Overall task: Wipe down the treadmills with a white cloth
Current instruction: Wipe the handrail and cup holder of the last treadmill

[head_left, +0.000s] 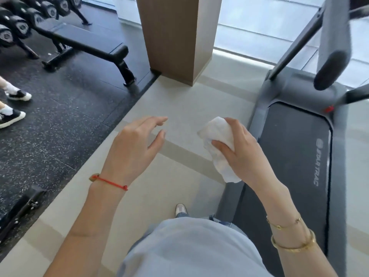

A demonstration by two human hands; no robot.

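Note:
A grey treadmill [259,114] with a dark belt marked STAR TRAC stands on the right. Its padded handrail [331,70] juts over the belt at upper right. My right hand [241,148] is closed around a crumpled white cloth [219,144], held in the air just left of the treadmill's side rail and not touching it. My left hand [135,148] hovers over the pale floor in the middle, fingers spread, holding nothing.
A wood-clad pillar [175,37] rises ahead in the centre. On the black rubber mat [69,116] at left are a weight bench [85,45] and a dumbbell rack [22,23]. Another person's feet [12,104] stand at the far left edge. Windows run behind.

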